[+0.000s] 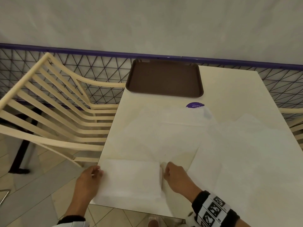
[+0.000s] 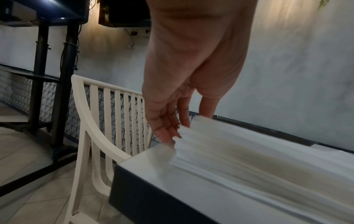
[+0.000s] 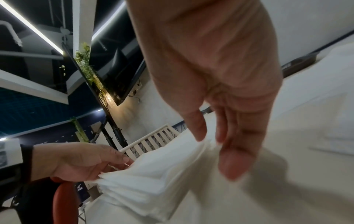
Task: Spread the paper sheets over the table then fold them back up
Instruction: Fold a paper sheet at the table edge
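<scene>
Head view — left hand [image 1: 89,179] and right hand [image 1: 176,176] pinch the paper stack [image 1: 131,177].

Cream table [image 1: 229,89]: 1 brown tray [image 1: 164,77] at far edge, purple sticker [image 1: 194,105] (half hidden), paper sheets [image 1: 172,136] nearer.

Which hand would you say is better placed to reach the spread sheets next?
Probably the right hand: it grips the folded stack on the side nearest the spread sheets; the left hand grips it at the table edge.

White paper sheets [image 1: 129,179]; cream table [image 1: 147,115]; brown tray [image 1: 164,77]; purple sticker [image 1: 194,105]; cream slatted chair [image 1: 49,102]
</scene>
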Demonstrator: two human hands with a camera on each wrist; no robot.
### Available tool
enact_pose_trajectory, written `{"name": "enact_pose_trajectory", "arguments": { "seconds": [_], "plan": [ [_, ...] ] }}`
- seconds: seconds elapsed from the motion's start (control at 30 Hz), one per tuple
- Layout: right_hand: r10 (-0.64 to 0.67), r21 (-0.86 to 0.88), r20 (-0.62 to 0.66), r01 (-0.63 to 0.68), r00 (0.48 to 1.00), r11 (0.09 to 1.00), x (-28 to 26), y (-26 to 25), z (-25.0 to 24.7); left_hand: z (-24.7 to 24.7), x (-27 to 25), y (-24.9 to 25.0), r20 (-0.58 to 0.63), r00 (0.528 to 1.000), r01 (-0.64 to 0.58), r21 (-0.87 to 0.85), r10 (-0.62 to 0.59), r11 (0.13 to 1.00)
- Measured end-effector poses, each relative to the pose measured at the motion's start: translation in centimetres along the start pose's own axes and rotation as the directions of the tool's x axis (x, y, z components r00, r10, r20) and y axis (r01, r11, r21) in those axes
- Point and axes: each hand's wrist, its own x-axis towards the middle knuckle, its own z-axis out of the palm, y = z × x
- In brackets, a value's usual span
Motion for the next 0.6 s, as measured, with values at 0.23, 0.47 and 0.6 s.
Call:
{"name": "enact_pose_trajectory", "arguments": {
  "seconds": [0.23, 0.47, 0.6],
  "plan": [
    [-0.107, -0.244, 0.281, 0.179, 0.954, 0.953, 0.2, -1.7, 0.5, 0.6, -1.5, 0.3, 0.017, 0.999, 0.026, 0.107, -0.028, 0.994],
    [-0.145, -0.07, 0.228, 0.165, 0.963, 0.984, 0.4, -0.3, 0.7, -0.1, -2.2, -0.1, 0.019, 0.997, 0.076, -0.006, -0.076, 0.997],
    [-0.11, -0.031, 0.243, 0.121, 0.964, 0.992, 0.0, 0.1, 0.0, -0.3, -2.4, -0.3, -0.002, 0.995, 0.102, -0.018, -0.102, 0.995]
  ]
}}
